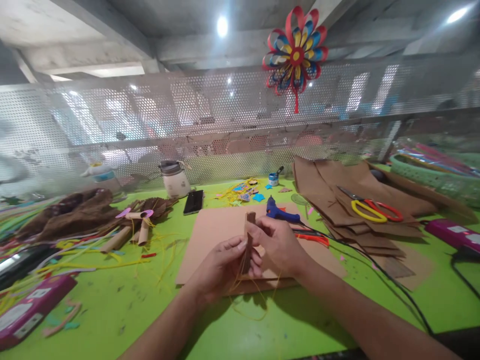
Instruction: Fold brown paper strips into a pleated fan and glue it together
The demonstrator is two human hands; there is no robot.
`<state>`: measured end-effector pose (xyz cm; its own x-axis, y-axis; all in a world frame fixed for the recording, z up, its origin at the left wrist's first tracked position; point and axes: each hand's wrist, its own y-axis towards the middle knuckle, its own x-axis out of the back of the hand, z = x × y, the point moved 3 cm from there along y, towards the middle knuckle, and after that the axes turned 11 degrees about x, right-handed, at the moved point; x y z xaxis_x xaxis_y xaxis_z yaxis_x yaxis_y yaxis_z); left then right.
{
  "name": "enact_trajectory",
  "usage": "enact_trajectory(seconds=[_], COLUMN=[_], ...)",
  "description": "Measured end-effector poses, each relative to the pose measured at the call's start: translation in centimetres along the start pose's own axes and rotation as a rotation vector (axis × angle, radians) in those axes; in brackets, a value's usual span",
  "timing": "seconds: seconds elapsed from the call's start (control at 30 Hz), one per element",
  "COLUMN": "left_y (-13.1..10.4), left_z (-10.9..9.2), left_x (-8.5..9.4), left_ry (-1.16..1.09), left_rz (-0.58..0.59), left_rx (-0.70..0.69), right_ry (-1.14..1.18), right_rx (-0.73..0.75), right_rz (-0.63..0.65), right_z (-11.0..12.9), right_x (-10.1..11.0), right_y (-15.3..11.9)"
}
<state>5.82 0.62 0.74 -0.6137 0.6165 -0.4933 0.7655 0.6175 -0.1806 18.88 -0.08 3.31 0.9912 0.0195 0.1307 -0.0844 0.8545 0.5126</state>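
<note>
Far L of the tan rectangular cardboard sheet (pixel 213 225), on the lime-green table (pixel 123 325): magenta-and-white power strip (pixel 37 307), nearer the viewer than the sheet, plus a crumpled dark-brown bundle (pixel 71 212), approx level w/ the sheet's far edge. Btwn bundle & sheet, L side: tan paper tubes (pixel 143 232) w/ pink discs (pixel 147 213). Just behind sheet's far-L corner: black flat phone (pixel 194 202); farther back, white rounded jar w/ grey top (pixel 175 181).

L hand (pixel 227 255) is over the sheet's middle, fingers closed round the lower part of a narrow folded brown paper strip (pixel 248 245), held roughly upright above the sheet. Thin yellow thread (pixel 262 318) loops past sheet's near edge. Blue paper star (pixel 258 197) lies behind sheet. R hand (pixel 281 242), over sheet's R half, pinches same strip higher up, thumb & fingers tight together.

Blue glue gun (pixel 282 211) at sheet's far-R part; small blue-and-white pot (pixel 273 179) well behind sheet. Red-handled tool (pixel 313 238) at sheet's R side, partly hidden by R hand. R of sheet: stacked brown paper pieces (pixel 322 187) w/ yellow-and-red-handled scissors (pixel 369 211) on top. Far R of sheet: green basket (pixel 431 177), w/ shiny coloured items (pixel 438 155) in it.
</note>
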Motion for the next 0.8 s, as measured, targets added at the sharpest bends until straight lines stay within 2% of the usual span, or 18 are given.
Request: enact_trajectory(seconds=[0.13,0.3,0.4,0.6,0.67,0.8], left_y=[-0.1,-0.2,-0.4,-0.9,-1.0,-1.0], left_z=[-0.3,-0.8,-1.6,-3.2,-3.5,-3.5], left_x=[0.6,0.8,1.0,1.8,1.9,2.1], left_ry=[-0.009,-0.064,-0.116,-0.231,-0.254,-0.258], left_rz=[0.032,0.002,-0.055,-0.249,-0.282,-0.305], left_rx=[-0.02,-0.089,-0.174,-0.304,-0.321,-0.327], right_ry=[0.05,0.159,0.285,0.457,0.478,0.355], right_rx=[0.006,-0.095,-0.166,-0.36,-0.385,-0.352], right_rz=[-0.04,-0.046,-0.013,0.05,0.114,0.351], right_z=[0.3,-0.9,-1.5,-1.6,-1.5,-1.3], right_x=[0.4,-0.3,-1.5,-3.9,-4.6,-5.8], right_y=[-0.1,-0.4,-1.0,-2.9,-3.4,-4.1])
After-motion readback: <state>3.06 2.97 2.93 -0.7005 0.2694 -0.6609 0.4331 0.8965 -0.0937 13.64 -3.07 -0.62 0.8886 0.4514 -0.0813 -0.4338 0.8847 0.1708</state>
